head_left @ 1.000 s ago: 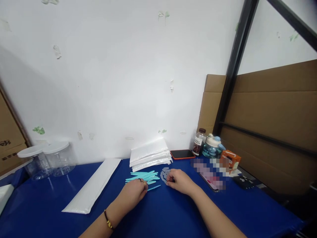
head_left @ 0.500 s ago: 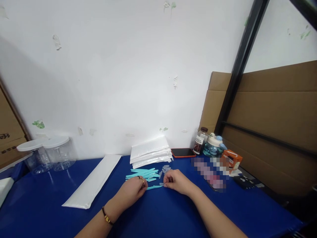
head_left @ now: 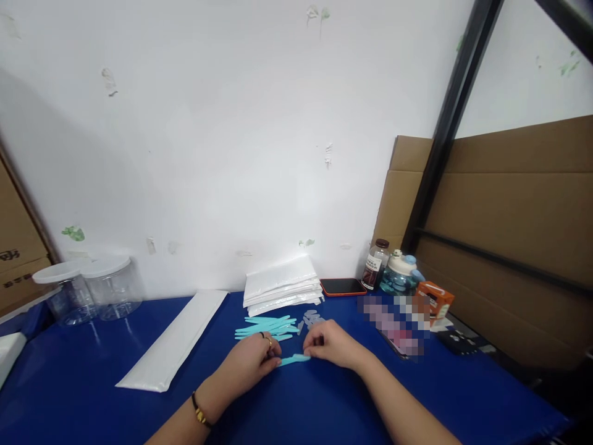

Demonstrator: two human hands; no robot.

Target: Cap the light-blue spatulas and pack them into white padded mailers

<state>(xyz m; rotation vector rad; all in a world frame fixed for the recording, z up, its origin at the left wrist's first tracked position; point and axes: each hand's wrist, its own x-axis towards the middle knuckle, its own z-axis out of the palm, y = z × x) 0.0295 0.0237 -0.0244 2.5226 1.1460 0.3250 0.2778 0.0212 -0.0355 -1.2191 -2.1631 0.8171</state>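
Note:
My left hand and my right hand meet low over the blue table, both pinched on one thin turquoise stick that lies between them. The left hand wears a ring and a gold bracelet. Just behind the hands lies a loose pile of the same turquoise sticks. To the right of that pile sit several small pale blue-grey caps, right behind my right hand.
A stack of white pouches lies against the wall, and a long white pouch lies to the left. Two clear lidded jars stand far left. A phone, bottles, an orange box and cardboard are at right.
My right hand left the caps and came to the stick's right end; both hands now hold the stick, drawn slightly nearer. The camera tilted a little.

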